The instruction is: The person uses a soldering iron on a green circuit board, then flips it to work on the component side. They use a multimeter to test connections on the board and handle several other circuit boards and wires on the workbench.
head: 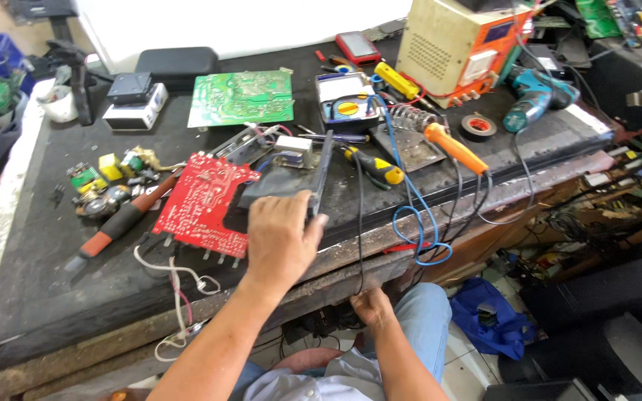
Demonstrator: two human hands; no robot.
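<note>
The left hand point(282, 236) grips a dark flat part point(285, 187), fingers curled over its edge, on top of the red board point(200, 202) on the black bench point(53, 245). The right hand point(371, 304) is low under the bench edge, maybe pinching a black wire point(358, 223); I cannot tell. A screwdriver point(124, 219) lies left of the board. A green board point(241, 96), meter point(347, 104) and orange soldering iron point(453, 147) sit behind.

Red handheld device point(357, 47), grey screen, bench rear; multimeter dial face point(345, 100) nearby.
</note>
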